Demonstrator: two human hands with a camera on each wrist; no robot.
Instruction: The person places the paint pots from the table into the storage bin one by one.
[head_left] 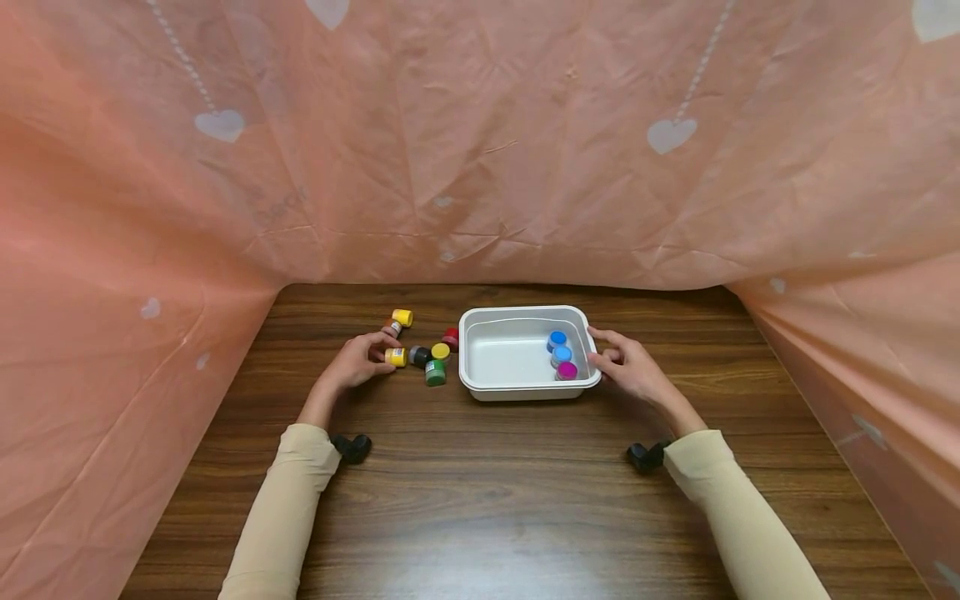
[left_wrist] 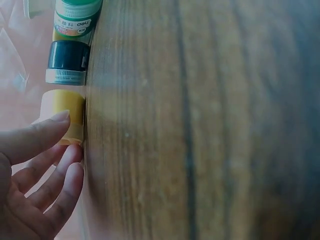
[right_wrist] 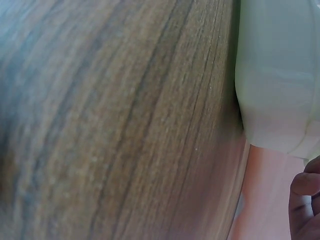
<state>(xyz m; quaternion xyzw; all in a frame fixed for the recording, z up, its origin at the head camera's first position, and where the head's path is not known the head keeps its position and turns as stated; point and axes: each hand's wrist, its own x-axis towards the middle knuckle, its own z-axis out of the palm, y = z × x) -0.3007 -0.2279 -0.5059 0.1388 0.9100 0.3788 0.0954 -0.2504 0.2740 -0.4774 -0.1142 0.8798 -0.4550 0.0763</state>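
Observation:
My left hand [head_left: 354, 363] pinches a small yellow paint jar [head_left: 396, 357] lying on its side. In the left wrist view the thumb [left_wrist: 42, 136] lies along that jar, the fingers behind and below it. Just right of it are a black paint jar [head_left: 419, 357], a green one [head_left: 435, 372], a yellow-lidded one [head_left: 441, 352] and a red one [head_left: 451, 337]. My right hand [head_left: 632, 367] grips the right rim of a white plastic tray [head_left: 517, 389]. Two blue-lidded jars [head_left: 557, 339] and a magenta-lidded jar [head_left: 567, 371] stand inside, along its right end.
Behind my left hand lie a brown-red jar [head_left: 392, 327] and another yellow jar [head_left: 402, 317]. Everything rests on a dark wooden table [head_left: 480, 483]. A pink cloth [head_left: 480, 167] with white hearts hangs around its back and sides.

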